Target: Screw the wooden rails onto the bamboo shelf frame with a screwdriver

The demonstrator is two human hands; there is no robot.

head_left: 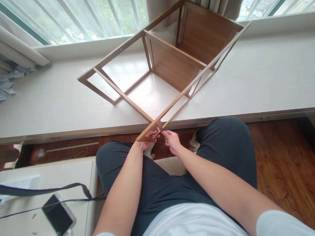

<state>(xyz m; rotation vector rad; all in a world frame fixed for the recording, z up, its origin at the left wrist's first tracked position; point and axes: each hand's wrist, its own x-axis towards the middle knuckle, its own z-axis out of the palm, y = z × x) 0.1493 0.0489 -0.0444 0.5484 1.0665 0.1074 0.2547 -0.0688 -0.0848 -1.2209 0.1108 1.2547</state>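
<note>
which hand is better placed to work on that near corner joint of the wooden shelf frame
Probably the right hand: its fingertips sit free right beside the near corner of the wooden shelf frame. The left hand is wrapped around the corner post from below, so it looks busy steadying it.

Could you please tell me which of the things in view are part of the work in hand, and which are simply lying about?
In hand:
- wooden shelf frame, lying on the window ledge
- left hand, gripping its near corner
- right hand, fingertips at that corner

Lying about:
- phone with cable on the low table
- black strap
- crumpled paper
</note>
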